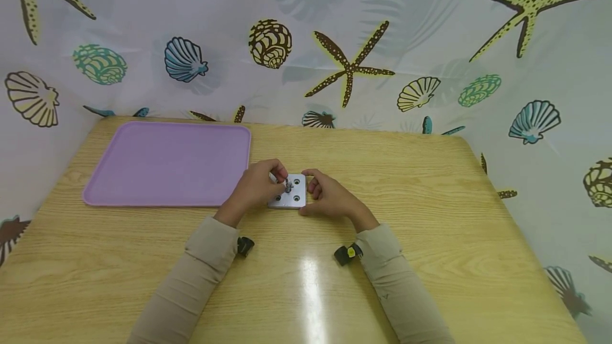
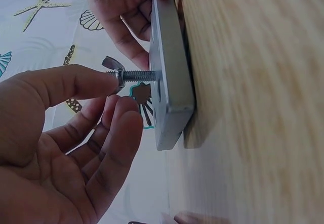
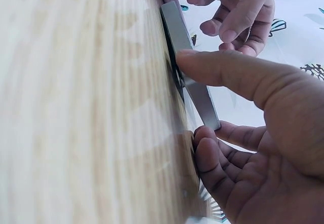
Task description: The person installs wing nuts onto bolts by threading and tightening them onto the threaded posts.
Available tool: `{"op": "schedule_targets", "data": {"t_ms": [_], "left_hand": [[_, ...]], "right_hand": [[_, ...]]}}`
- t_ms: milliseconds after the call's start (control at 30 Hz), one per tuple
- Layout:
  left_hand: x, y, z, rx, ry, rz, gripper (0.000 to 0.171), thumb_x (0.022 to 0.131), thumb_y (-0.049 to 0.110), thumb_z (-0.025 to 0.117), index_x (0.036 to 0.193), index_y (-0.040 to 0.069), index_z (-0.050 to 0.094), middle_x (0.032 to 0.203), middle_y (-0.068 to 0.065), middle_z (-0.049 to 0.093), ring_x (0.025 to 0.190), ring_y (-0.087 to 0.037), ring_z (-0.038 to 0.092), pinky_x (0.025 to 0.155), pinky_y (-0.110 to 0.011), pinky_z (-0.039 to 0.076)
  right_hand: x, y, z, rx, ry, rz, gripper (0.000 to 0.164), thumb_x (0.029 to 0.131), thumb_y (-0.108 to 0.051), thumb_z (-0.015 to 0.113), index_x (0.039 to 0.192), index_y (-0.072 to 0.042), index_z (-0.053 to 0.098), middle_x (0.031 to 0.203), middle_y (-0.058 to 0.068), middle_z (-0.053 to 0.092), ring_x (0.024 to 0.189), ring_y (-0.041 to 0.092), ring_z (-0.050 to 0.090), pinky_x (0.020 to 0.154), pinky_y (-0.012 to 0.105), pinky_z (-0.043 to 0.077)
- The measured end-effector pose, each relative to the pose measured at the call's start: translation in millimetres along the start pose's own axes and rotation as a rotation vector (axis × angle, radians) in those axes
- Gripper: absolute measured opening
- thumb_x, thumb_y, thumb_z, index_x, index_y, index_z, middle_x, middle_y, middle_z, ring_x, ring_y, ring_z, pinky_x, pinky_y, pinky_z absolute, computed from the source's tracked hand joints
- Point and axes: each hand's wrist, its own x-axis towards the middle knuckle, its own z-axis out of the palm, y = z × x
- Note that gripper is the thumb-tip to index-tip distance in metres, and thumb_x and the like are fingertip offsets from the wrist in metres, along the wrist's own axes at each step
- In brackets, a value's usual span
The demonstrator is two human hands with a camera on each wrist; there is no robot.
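Note:
A square silver metal plate (image 1: 300, 191) with several holes lies by the middle of the table. From its face stands a threaded bolt (image 2: 139, 76) carrying a wing nut (image 2: 115, 72). My left hand (image 1: 260, 182) pinches the wing nut, the thumb against it and the other fingers loosely bent below. My right hand (image 1: 332, 195) grips the plate's right side, with the thumb on the near edge and a finger at the far edge. In the right wrist view a narrow dark gap shows under the plate, and the bolt's top is hidden from there.
A purple tray (image 1: 172, 203) lies on the wooden table (image 1: 406, 185) at the left, its right end close to my left hand. Behind the table hangs a white cloth (image 1: 229, 94) printed with shells and starfish. Black wrist devices (image 1: 246, 247) sit by both sleeves.

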Motion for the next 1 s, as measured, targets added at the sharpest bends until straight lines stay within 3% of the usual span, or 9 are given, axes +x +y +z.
{"op": "schedule_targets", "data": {"t_ms": [367, 600, 1000], "left_hand": [[-0.4, 1.0, 3.2, 0.014, -0.014, 0.025, 0.033, 0.079, 0.018, 0.083, 0.104, 0.011, 0.063, 0.101, -0.007, 0.069, 0.088, -0.020, 0.063, 0.078, -0.032, 0.047], [-1.9, 2.4, 3.5, 0.013, -0.009, 0.047, 0.025, 0.083, 0.015, 0.079, 0.101, 0.010, 0.064, 0.099, -0.007, 0.069, 0.082, -0.019, 0.063, 0.070, -0.028, 0.047], [-2.5, 3.9, -0.6, 0.005, -0.005, 0.009, 0.023, 0.084, 0.012, 0.074, 0.106, 0.009, 0.066, 0.101, -0.006, 0.070, 0.083, -0.018, 0.064, 0.070, -0.028, 0.047]], "right_hand": [[-1.2, -1.2, -0.9, 0.003, -0.001, -0.024, 0.084, 0.078, -0.016, 0.085, 0.148, -0.008, 0.038, 0.108, 0.008, 0.053, 0.090, 0.017, 0.049, 0.084, 0.029, 0.044], [-0.2, -0.4, -0.5, -0.006, 0.001, -0.025, 0.084, 0.078, -0.017, 0.085, 0.148, -0.009, 0.038, 0.107, 0.008, 0.053, 0.089, 0.017, 0.049, 0.083, 0.029, 0.045], [1.6, 1.4, 0.0, -0.003, 0.004, -0.027, 0.084, 0.078, -0.017, 0.085, 0.148, -0.008, 0.039, 0.106, 0.008, 0.054, 0.088, 0.017, 0.050, 0.083, 0.029, 0.045]]}}
